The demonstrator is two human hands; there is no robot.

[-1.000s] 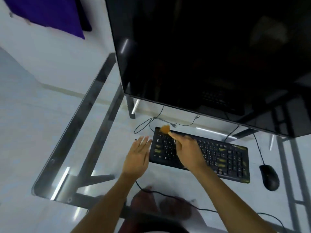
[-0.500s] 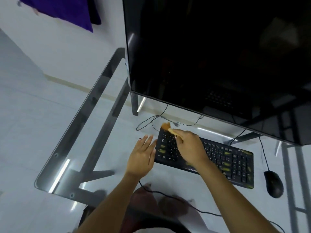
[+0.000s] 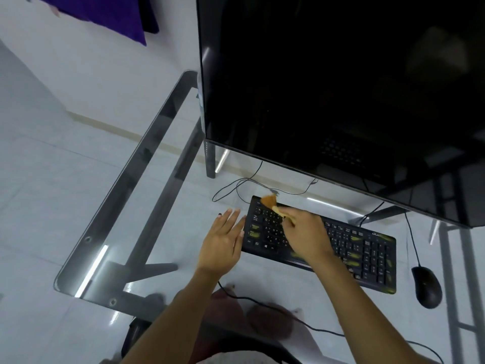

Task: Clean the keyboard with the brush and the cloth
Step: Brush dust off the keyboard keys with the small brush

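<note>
While right hand [image 3: 305,236] grips brush [image 3: 273,203], bristles toward keyboard's [image 3: 367,256] far-left corner

One black keyboard [image 3: 341,248] lies on one glass desk [image 3: 147,195]. One small brush [image 3: 270,201] with orange bristles sits at the keyboard's far left corner. One black mouse [image 3: 426,290] rests to the right of the keyboard. One large dark monitor [image 3: 341,88] stands at the far side. Two bare hands are in view: one left hand [image 3: 223,245] and one right hand [image 3: 305,236]. One purple fabric [image 3: 105,14] hangs at the far left. Thin black cables cross the desk; their number cannot be told.
</note>
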